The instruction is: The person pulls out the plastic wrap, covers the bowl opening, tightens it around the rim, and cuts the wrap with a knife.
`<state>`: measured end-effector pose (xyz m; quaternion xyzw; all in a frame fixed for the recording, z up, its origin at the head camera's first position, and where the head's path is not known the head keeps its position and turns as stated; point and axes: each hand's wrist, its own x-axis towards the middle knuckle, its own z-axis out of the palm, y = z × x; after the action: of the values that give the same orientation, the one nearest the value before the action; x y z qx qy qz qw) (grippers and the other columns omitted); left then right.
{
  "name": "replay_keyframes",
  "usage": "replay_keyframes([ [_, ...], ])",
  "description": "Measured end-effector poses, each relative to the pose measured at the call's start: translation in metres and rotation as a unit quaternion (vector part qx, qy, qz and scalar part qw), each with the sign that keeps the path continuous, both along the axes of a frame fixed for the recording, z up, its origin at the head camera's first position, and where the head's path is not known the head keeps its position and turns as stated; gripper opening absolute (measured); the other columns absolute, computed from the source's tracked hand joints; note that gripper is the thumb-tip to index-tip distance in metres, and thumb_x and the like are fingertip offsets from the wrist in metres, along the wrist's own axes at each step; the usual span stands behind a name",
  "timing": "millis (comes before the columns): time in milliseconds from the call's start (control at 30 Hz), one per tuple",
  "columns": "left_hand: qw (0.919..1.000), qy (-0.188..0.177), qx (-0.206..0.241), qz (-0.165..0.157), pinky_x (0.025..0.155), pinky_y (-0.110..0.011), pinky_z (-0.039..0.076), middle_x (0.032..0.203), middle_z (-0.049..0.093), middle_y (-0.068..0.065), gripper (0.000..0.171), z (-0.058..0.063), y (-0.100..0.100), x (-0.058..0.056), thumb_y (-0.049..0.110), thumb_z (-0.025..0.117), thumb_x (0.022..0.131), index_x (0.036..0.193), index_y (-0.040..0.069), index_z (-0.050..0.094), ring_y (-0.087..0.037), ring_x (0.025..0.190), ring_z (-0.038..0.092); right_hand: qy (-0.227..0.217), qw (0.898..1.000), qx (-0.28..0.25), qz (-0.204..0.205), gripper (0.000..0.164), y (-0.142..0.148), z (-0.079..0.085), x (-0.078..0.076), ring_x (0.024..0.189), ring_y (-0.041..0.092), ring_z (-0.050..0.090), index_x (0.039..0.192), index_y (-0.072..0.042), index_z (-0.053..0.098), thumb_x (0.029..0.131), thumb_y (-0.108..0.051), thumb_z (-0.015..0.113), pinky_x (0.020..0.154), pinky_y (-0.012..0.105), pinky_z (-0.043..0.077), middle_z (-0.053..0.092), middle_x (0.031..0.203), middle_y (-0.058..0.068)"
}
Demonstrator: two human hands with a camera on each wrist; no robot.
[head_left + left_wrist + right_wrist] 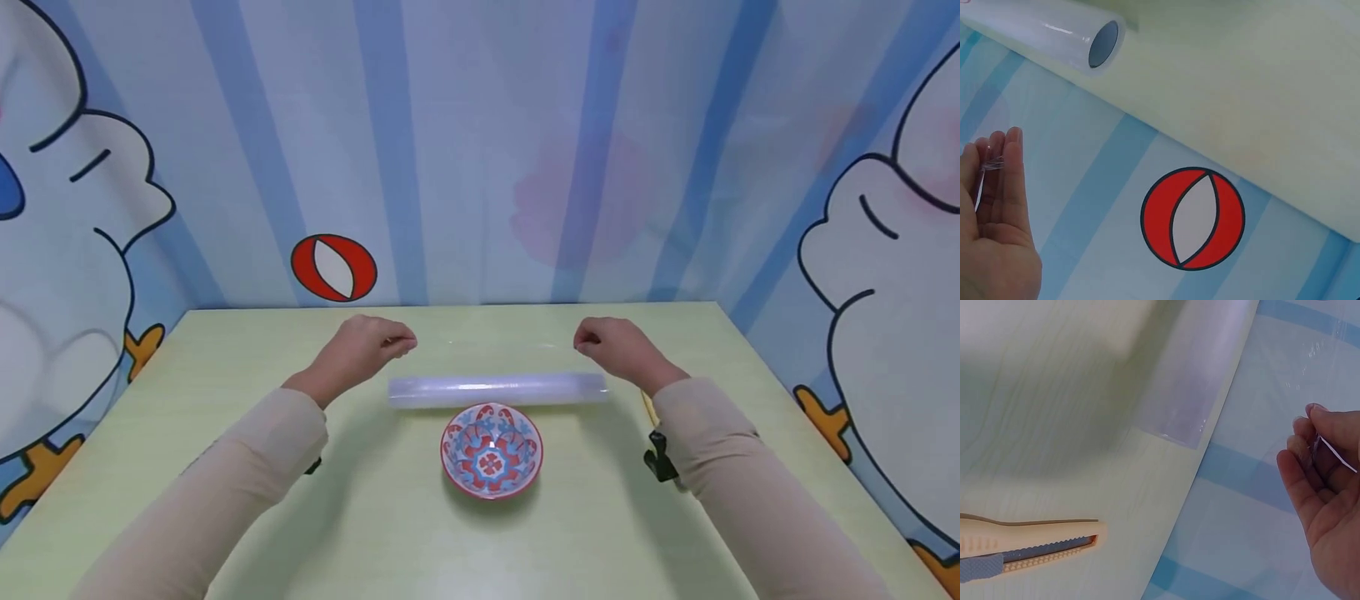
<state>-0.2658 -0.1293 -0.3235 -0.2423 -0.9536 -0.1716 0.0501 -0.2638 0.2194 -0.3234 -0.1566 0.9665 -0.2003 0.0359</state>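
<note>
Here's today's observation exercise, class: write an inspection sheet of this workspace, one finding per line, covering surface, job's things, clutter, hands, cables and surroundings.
Surface: pale green table, smooth-looking.
Job's things: film roll lying crosswise; patterned bowl upright on its near side, contact unclear; clear film at the fingers; utility knife lying near the right forearm.
Clutter: nothing seen.
Hands: left hand and right hand are apart, beyond the roll, each pinching film.
Cables: nothing seen.
Surroundings: blue-striped backdrop with cartoon figures and a red-and-white ball picture.
</note>
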Motion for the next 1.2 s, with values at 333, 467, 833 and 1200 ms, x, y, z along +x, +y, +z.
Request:
replay_keyframes([
  [333, 0.9997, 0.010, -0.023, -0.002, 0.077, -0.033, 0.054, 0.094, 0.070, -0.002, 0.021, 0.012, -0.004, 0.002, 0.020, 0.062, 0.088, 0.107, 0.013, 0.069, -0.017, 0.083, 0.062, 0.022, 1.000, -0.002, -0.004, 0.015, -0.004, 0.004, 0.000, 0.080, 0.021, 0.055, 0.100, -0.007, 0.062, 0.094, -0.015, 0.051, 0.076, 0.038, 0.046, 0.063, 0.095, 0.009],
  [467, 0.9999, 0.001, -0.014, -0.002, 0.076, -0.033, 0.054, 0.093, 0.070, -0.002, 0.021, 0.014, -0.006, 0.001, 0.020, 0.062, 0.088, 0.107, 0.013, 0.068, -0.016, 0.080, 0.061, 0.041, 0.999, -0.001, -0.008, 0.016, -0.004, 0.007, 0.001, 0.080, 0.020, 0.056, 0.100, -0.008, 0.063, 0.094, -0.016, 0.050, 0.076, 0.039, 0.047, 0.064, 0.095, 0.009],
  [833, 1.0000, -0.001, -0.002, 0.002, 0.072, -0.032, 0.053, 0.088, 0.069, -0.003, 0.021, 0.024, -0.006, -0.001, 0.021, 0.061, 0.089, 0.107, 0.012, 0.068, -0.016, 0.075, 0.060, 0.077, 0.997, 0.002, -0.024, 0.021, -0.005, 0.014, 0.001, 0.082, 0.022, 0.058, 0.100, -0.008, 0.064, 0.093, -0.016, 0.046, 0.077, 0.041, 0.048, 0.065, 0.096, 0.009],
  [1200, 1.0000, -0.002, 0.006, 0.006, 0.075, -0.034, 0.054, 0.090, 0.070, -0.004, 0.024, 0.035, -0.008, -0.004, 0.023, 0.060, 0.090, 0.108, 0.011, 0.067, -0.018, 0.078, 0.062, 0.103, 0.994, 0.000, -0.028, 0.021, -0.007, 0.021, 0.001, 0.080, 0.023, 0.059, 0.099, -0.008, 0.064, 0.093, -0.017, 0.046, 0.077, 0.041, 0.049, 0.065, 0.093, 0.009],
])
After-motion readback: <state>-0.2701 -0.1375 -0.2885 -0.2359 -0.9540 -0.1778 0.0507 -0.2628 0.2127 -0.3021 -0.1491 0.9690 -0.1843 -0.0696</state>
